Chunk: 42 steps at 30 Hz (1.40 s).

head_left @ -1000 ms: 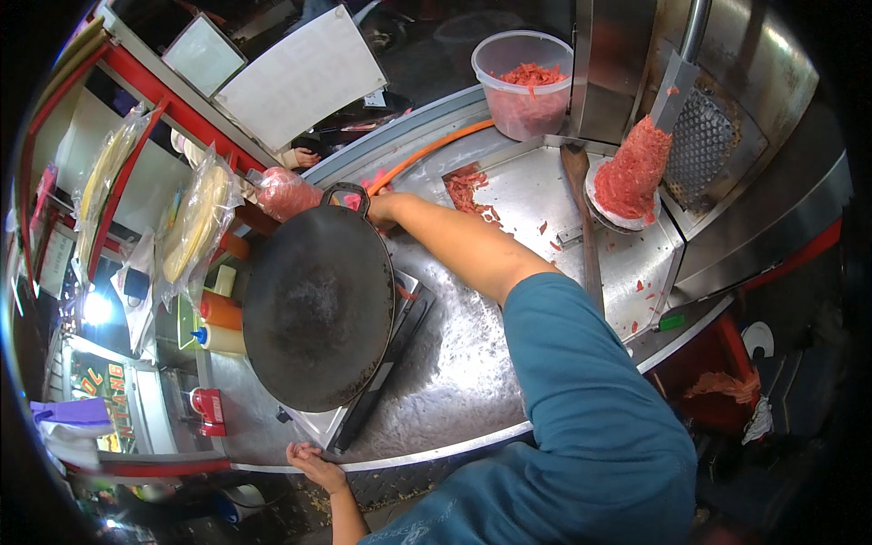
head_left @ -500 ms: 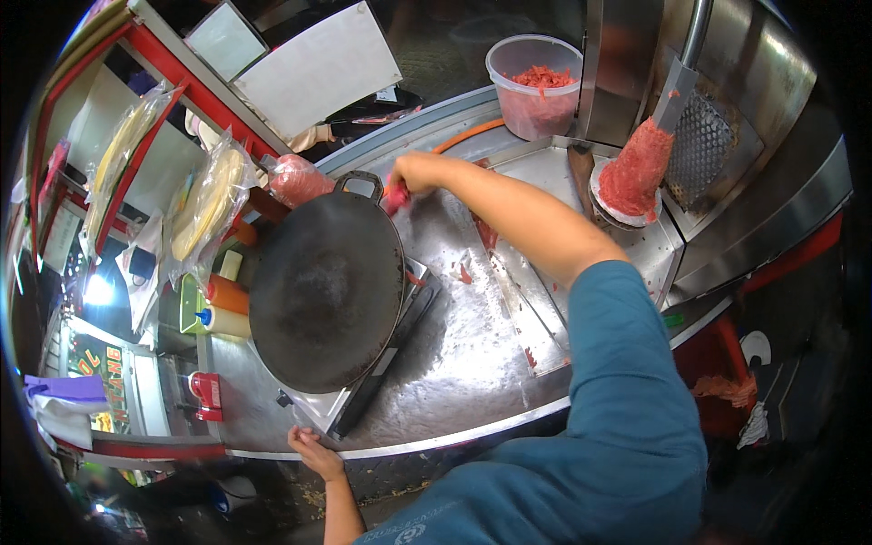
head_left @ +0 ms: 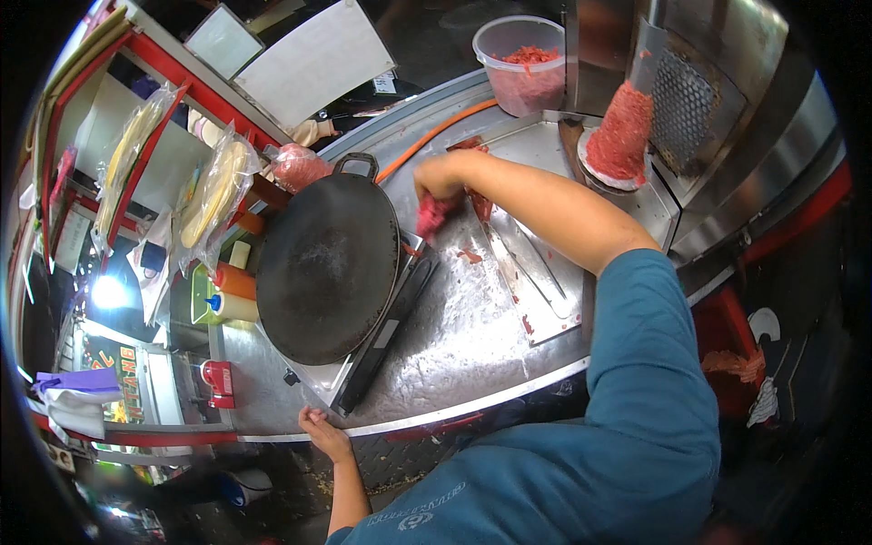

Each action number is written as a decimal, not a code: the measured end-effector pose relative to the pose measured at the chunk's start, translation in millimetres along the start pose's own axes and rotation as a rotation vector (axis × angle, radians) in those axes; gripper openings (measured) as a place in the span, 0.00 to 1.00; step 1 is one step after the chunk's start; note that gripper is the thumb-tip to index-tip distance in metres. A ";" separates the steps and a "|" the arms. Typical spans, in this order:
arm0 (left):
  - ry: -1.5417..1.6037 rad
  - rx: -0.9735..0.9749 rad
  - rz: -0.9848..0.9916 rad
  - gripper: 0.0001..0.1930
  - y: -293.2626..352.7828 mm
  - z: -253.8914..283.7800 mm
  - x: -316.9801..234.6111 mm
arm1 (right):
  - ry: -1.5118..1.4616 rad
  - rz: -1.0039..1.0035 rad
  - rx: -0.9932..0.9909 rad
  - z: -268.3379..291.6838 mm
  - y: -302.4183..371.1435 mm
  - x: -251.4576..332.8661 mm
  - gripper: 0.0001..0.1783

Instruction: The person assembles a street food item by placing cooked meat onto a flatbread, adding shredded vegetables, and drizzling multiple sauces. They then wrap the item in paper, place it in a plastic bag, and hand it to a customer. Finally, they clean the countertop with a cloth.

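My right hand [head_left: 440, 182] is closed on a crumpled pinkish-red cloth [head_left: 432, 220], pressed down near the metal counter [head_left: 463, 336] to the right of the pan. Motion blurs hand and cloth a little. A large, dark round pan [head_left: 327, 272] sits on a portable gas stove [head_left: 381, 336]; no food shows in it. Small reddish scraps [head_left: 470, 257] lie on the counter beside the cloth. At the counter's front edge, my left hand [head_left: 327, 436] hovers or rests with fingers loosely bent and nothing in them; whether it touches the edge I cannot tell.
A cone of raw red meat [head_left: 620, 136] stands on a vertical spit at the right, beside a metal tray [head_left: 536, 272]. Behind are a clear tub [head_left: 520, 82] of red meat and an orange hose [head_left: 427, 136]. Squeeze bottles [head_left: 234, 307] and bagged flatbreads [head_left: 213, 195] stand left.
My right hand and the cloth have moved right and toward me, away from the pan's handle. The head view has shifted slightly; my left hand stays by the front edge.
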State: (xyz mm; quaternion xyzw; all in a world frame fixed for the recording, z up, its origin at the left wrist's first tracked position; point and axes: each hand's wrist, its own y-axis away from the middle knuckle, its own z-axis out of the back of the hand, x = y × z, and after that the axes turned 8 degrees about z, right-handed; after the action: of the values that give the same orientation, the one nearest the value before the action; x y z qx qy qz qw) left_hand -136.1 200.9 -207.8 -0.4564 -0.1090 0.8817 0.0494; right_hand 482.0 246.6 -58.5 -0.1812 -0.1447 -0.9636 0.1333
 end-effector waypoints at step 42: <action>0.143 0.599 0.622 0.22 73.2 70.0 262.2 | -0.432 -0.327 -0.900 -42.7 116.1 84.3 0.12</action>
State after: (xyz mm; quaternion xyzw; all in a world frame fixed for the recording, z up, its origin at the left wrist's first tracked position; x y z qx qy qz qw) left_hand -343.9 168.5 -394.1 -0.4927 0.2980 0.8135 -0.0808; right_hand 428.9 108.3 -37.2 -0.3900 0.2332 -0.8793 -0.1427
